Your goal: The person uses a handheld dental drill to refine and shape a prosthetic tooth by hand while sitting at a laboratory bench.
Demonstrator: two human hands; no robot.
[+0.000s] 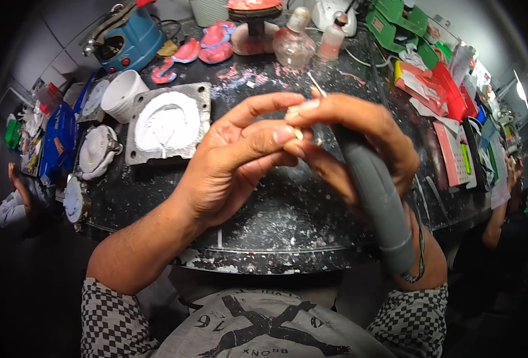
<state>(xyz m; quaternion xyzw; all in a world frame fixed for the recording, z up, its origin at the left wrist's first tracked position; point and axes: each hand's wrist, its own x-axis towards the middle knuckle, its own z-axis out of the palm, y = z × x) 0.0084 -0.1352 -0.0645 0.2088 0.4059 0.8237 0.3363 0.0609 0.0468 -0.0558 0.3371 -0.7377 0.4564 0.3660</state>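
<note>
My left hand (225,161) pinches a small cream piece (299,134) between thumb and fingers, at the middle of the view. My right hand (377,134) is closed round a grey rotary handpiece (374,203) with a thin metal bur (316,82) pointing away from me. The right thumb and index fingertips meet my left fingertips at the small piece; its exact shape is partly hidden. Left of my hands lies a square metal flask (203,133) filled with white plaster (165,125).
Behind are a blue machine (123,45), pink wax pieces (215,52), a glass burner (292,51) and a bottle (331,42). A white cup (117,104) and round moulds (97,154) sit left; papers (425,89) and green bins (389,27) right. Other people (16,200) (496,221) are at both edges.
</note>
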